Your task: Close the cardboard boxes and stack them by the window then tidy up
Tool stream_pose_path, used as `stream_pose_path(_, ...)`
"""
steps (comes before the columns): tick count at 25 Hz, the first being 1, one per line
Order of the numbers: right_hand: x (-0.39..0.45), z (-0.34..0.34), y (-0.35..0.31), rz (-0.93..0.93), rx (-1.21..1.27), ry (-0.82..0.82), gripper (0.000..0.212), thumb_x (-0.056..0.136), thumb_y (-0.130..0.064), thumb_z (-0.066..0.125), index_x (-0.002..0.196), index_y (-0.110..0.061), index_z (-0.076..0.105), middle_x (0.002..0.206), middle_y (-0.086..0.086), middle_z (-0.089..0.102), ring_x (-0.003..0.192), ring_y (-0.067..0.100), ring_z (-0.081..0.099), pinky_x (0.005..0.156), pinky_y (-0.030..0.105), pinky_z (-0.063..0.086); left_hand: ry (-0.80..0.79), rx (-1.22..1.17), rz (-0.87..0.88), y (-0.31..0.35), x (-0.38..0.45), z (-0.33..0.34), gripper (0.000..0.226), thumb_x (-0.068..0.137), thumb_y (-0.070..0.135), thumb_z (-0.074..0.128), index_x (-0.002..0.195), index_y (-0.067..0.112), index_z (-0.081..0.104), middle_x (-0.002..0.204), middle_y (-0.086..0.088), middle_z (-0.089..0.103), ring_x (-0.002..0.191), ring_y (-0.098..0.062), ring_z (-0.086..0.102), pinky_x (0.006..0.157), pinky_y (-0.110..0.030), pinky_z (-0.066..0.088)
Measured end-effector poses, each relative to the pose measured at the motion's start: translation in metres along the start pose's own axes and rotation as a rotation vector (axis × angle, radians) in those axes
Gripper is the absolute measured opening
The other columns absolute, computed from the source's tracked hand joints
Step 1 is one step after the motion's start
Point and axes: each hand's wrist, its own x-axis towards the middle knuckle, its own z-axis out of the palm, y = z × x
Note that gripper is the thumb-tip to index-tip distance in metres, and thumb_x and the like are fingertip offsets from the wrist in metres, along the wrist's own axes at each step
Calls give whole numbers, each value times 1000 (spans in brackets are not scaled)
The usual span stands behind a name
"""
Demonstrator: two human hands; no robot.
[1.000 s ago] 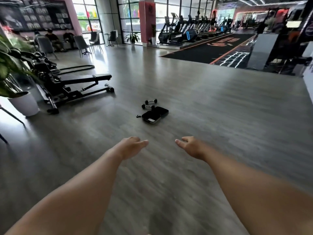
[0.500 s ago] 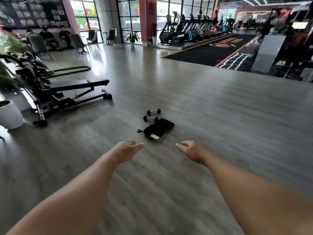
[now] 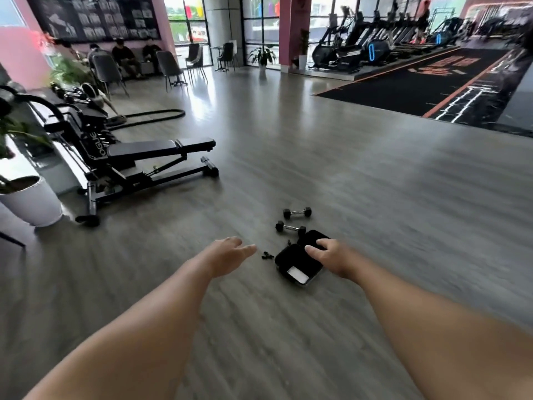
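No cardboard box is in view. An open black case (image 3: pixel 294 264) with a white item inside lies on the grey floor, and a small black part (image 3: pixel 267 256) lies just left of it. Two small dumbbells, one (image 3: pixel 297 212) behind the other (image 3: pixel 290 227), lie just beyond the case. My right hand (image 3: pixel 331 255) reaches out over the case with relaxed fingers and holds nothing. To the left of the case, my left hand (image 3: pixel 227 255) is stretched forward, fingers straight, holding nothing.
A black adjustable bench (image 3: pixel 150 160) stands to the left on the floor, with a white plant pot (image 3: pixel 31 203) at the far left. Chairs (image 3: pixel 170 67) and seated people are by the far windows. A black track mat (image 3: pixel 432 82) and cardio machines lie at the right rear.
The view has come closer to the case and dumbbells. My right hand now overlaps the case; before it was short of it. Both hands stay empty.
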Motion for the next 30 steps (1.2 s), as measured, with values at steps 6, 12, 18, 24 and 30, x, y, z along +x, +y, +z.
stream_pose_path(6,183,-11,-66,70,47,26,55,96,-58,54,118,-10,66,115,8,68,115,31,62,94,37,47,-4,13,3,-48,202,-86,65,89,73,43,123,21,62,131,-8,59,114,-27,54,89,-36,39)
stream_pose_path(12,317,-38,-121,151,25,64,69,97,-60,50,149,-14,46,155,8,45,141,25,44,113,33,35,-80,44,98,-46,378,-157,62,88,73,43,115,22,66,124,-7,63,113,-27,55,89,-35,39)
stream_pose_path(18,453,-70,-117,209,72,113,59,99,-54,53,137,-10,57,142,12,58,130,27,54,104,32,41,-127,70,165,-16,541,-184,57,91,69,46,108,19,67,120,-8,65,112,-28,56,94,-36,42)
stream_pose_path(24,581,-127,-110,278,100,137,77,94,-63,52,151,-12,42,157,9,41,143,26,41,116,34,33,-180,104,214,33,677,-203,59,94,66,45,117,16,65,128,-9,62,119,-30,54,93,-35,40)
stream_pose_path(30,688,-146,-87,395,107,138,79,93,-64,54,153,-15,40,158,7,40,144,25,40,116,33,32,-261,136,280,63,817,-211,60,92,67,46,116,16,65,127,-10,62,119,-30,54,96,-38,41)
